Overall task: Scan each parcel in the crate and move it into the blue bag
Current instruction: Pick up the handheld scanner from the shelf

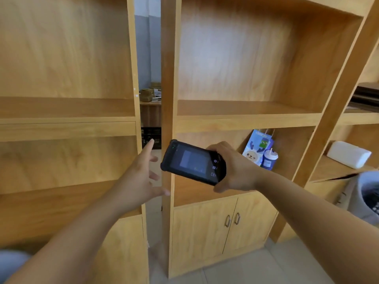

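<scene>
The right hand (235, 169) curls round one end of a black, round-cornered handheld scanner (192, 161), thumb beneath, its glossy screen dim and blurred. The left hand (141, 177) is held out with fingers spread and straight, holding nothing. Smooth, light wood-grain shelving (246, 119) fills the view. Through the narrow gap between two units shows part of a black lattice crate (150, 136) on the floor well beyond, its contents hidden, and above it brown cardboard boxes (147, 94), too small to make out. A printed paper gift bag (257, 146) leans beside a lidded cup (270, 158).
</scene>
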`<state>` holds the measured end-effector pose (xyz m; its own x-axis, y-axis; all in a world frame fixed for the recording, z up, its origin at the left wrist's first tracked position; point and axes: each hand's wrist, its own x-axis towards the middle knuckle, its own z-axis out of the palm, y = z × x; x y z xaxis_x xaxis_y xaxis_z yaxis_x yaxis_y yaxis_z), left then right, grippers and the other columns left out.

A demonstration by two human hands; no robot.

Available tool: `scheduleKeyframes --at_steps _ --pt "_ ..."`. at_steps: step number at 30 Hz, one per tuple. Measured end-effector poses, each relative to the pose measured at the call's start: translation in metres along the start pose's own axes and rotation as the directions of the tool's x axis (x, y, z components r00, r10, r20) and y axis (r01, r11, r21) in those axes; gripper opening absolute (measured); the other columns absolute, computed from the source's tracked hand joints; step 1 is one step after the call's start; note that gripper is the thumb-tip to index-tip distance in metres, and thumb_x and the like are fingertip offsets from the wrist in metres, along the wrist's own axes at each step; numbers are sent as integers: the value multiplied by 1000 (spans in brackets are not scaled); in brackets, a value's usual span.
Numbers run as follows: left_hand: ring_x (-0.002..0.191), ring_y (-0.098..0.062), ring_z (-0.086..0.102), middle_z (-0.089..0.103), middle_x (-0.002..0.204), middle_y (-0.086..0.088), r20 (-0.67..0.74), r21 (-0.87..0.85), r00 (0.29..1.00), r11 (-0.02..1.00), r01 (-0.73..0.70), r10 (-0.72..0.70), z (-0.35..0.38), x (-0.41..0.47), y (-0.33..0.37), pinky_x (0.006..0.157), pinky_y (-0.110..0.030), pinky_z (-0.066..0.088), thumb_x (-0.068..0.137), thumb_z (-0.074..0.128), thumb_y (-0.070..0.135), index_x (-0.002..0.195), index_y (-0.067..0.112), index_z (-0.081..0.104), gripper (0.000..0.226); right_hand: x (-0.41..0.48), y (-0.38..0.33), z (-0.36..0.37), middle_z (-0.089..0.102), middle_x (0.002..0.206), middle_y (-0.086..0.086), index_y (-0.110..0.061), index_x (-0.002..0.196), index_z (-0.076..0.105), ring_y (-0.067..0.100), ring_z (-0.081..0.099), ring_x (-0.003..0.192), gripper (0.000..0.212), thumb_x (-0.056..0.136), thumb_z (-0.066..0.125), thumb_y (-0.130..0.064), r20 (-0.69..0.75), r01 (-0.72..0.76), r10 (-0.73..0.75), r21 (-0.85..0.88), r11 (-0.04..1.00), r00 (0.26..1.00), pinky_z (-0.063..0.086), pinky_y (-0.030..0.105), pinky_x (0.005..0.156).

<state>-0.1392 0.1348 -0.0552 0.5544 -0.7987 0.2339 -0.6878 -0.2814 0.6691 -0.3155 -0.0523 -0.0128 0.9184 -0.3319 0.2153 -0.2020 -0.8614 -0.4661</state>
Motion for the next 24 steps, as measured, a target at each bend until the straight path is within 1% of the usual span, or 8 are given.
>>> scheduleKeyframes --at_steps 2,5,8,12,15,19,22,24 --pt "82 2 61 38 112 37 7 -8 1000 1000 5 -5 2 -26 2 52 -11 45 56 91 30 143 53 -14 138 -17 -11 6 36 109 -10 -25 119 41 3 44 97 78 55 84 -16 114 63 -65 22 998 991 41 7 70" --pt "84 15 56 35 108 49 22 10 1000 1000 22 -22 6 -77 7 55 -8 47 56 91 28 138 62 -14 138 -48 -29 14 36 108 -13 -29 118 40 1 45 94 76 57 84 -21 270 124 -116 -12 992 956 42 9 66" --pt "78 10 58 41 120 32 29 14 993 994 111 -111 23 -139 5 62 -16 47 54 93 25 145 53 4 130 -85 -37 36 36 104 -12 -29 114 38 5 43 91 74 54 82 -29 353 224 -171 -117 968 920 41 16 66" --pt "80 3 57 42 118 19 34 48 974 973 224 -226 54 -220 13 68 -15 47 53 93 23 140 43 31 108 -139 -44 85 37 107 -7 -28 125 30 13 40 93 84 55 76 -32 417 338 -234 -196 920 878 48 30 74" --pt "78 0 57 43 116 17 15 50 956 955 293 -295 66 -269 23 66 -12 45 52 93 22 141 32 36 106 -174 -56 116 42 102 -3 -32 131 23 18 43 89 89 58 74 -39 446 361 -244 -198 912 861 47 36 70" --pt "77 0 56 40 109 26 -41 19 936 936 350 -349 71 -331 23 64 -11 44 54 91 17 144 31 35 107 -203 -81 149 45 96 -5 -35 131 21 17 49 79 91 56 72 -49 500 428 -293 -178 886 815 44 31 62" --pt "75 0 57 43 110 26 -105 -25 921 927 374 -374 70 -377 13 64 -10 44 58 88 14 142 39 34 103 -218 -109 173 43 95 -5 -28 126 28 16 48 76 85 55 73 -43 545 471 -323 -154 868 773 40 29 57" --pt "73 -4 58 49 109 22 -158 -73 897 911 405 -412 67 -408 3 64 -12 45 64 85 16 131 61 29 99 -226 -131 192 44 99 -5 -25 125 30 16 48 79 84 54 73 -42 567 477 -328 -133 869 756 44 31 60"
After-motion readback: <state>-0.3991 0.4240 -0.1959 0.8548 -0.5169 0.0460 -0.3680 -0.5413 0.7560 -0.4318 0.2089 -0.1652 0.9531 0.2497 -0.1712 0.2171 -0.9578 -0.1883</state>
